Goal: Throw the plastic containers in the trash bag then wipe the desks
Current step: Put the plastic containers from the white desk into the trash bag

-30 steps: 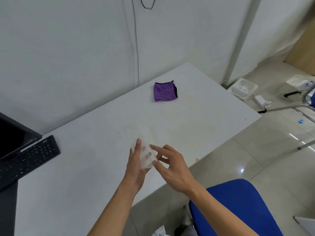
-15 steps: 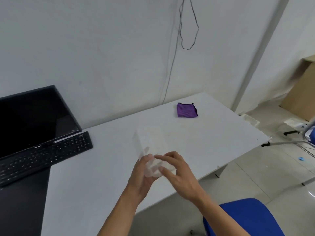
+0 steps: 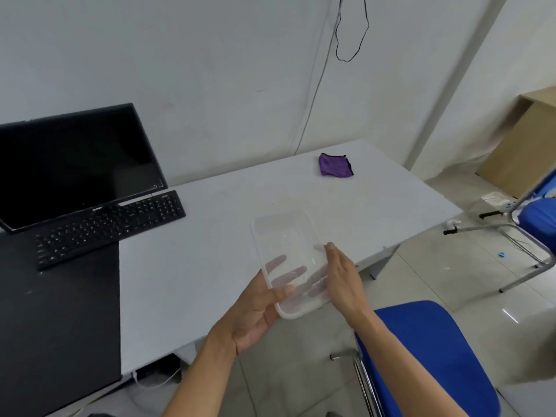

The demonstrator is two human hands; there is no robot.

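White tabletop [image 3: 210,266] against the wall: monitor [image 3: 75,164] and keyboard [image 3: 108,227] at left, purple cloth [image 3: 335,166] at far right. Clear plastic container [image 3: 285,236], empty, held over the tabletop's front edge. Left hand [image 3: 255,314] grips its left rim, fingers underneath; right hand [image 3: 343,281] clasps the right wall, thumb on top.

Cradles the clear container [image 3: 285,236] in the left grip [image 3: 255,311], palm up, thumb pressed over the near rim; clasps its right side with the right grip [image 3: 343,278], thumb stretched forward along the edge.
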